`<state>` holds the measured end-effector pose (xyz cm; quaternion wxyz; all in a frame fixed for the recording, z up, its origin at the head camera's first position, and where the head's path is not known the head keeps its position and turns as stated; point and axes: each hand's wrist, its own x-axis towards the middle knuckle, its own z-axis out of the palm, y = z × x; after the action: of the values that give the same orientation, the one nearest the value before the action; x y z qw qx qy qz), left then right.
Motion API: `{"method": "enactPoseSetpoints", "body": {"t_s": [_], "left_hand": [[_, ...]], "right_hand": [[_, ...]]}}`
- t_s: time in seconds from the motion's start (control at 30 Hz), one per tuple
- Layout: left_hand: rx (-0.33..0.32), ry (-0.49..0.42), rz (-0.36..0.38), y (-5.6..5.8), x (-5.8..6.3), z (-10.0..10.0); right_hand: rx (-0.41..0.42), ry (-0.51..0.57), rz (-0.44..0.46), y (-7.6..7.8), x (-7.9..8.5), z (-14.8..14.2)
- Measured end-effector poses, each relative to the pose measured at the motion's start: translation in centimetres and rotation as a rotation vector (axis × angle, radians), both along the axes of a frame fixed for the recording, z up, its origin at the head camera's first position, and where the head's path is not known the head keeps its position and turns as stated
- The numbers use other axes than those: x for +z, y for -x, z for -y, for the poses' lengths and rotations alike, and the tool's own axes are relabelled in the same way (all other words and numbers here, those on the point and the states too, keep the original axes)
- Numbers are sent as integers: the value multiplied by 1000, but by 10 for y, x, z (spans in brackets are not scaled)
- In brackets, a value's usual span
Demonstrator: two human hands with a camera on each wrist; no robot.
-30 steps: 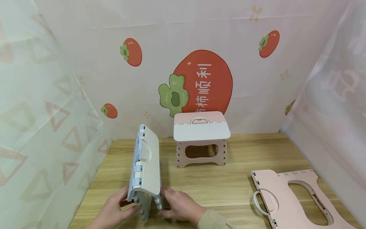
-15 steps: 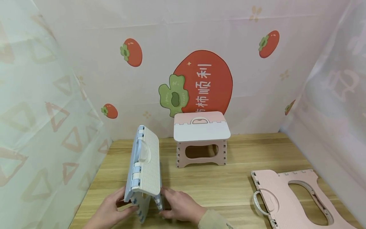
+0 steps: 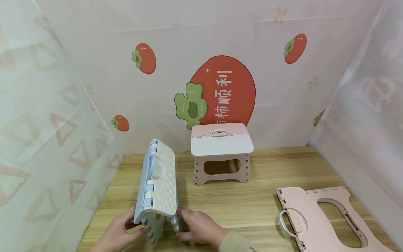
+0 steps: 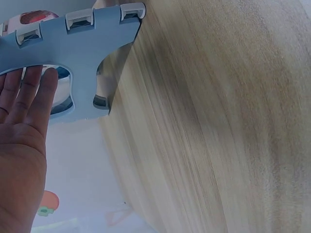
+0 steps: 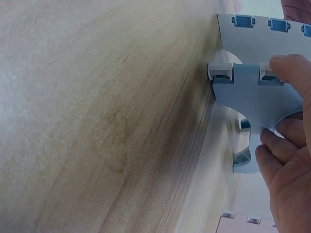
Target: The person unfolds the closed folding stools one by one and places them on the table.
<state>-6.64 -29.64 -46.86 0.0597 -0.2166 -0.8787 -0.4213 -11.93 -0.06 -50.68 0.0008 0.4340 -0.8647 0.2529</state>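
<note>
A blue-and-white folding stool (image 3: 165, 185) stands partly unfolded at the left of the table, its top halves tented along the hinge. My left hand (image 3: 116, 229) is at its left side, thumb by the near edge of a leg panel, fingers partly hidden under the blue half. In the left wrist view, long fingers (image 4: 36, 94) reach into the cutout of the blue leg panel (image 4: 85, 63). On the other side my right hand (image 3: 201, 225) holds a leg panel. The right wrist view shows its thumb (image 5: 289, 68) on the hinged edge and its fingers curled at the cutout.
An unfolded pink-and-white stool (image 3: 221, 145) stands at the back centre. Flat on the right lies a folded pink stool (image 3: 310, 213) with its handle sticking out. Printed cloth (image 3: 277, 105) rises behind the wooden table (image 3: 261, 206) and along both sides.
The blue half of the stool top and the leg panel beneath it have swung left, widening the tent. My left hand has shifted slightly left with them; my right hand stays nearly still.
</note>
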Motion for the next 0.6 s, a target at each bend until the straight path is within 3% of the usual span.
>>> {"method": "enactPoseSetpoints", "body": {"t_s": [0.6], "left_hand": [[35, 13, 28, -2, 2, 6]], "right_hand": [[-3, 10, -21, 0, 2, -1]]}}
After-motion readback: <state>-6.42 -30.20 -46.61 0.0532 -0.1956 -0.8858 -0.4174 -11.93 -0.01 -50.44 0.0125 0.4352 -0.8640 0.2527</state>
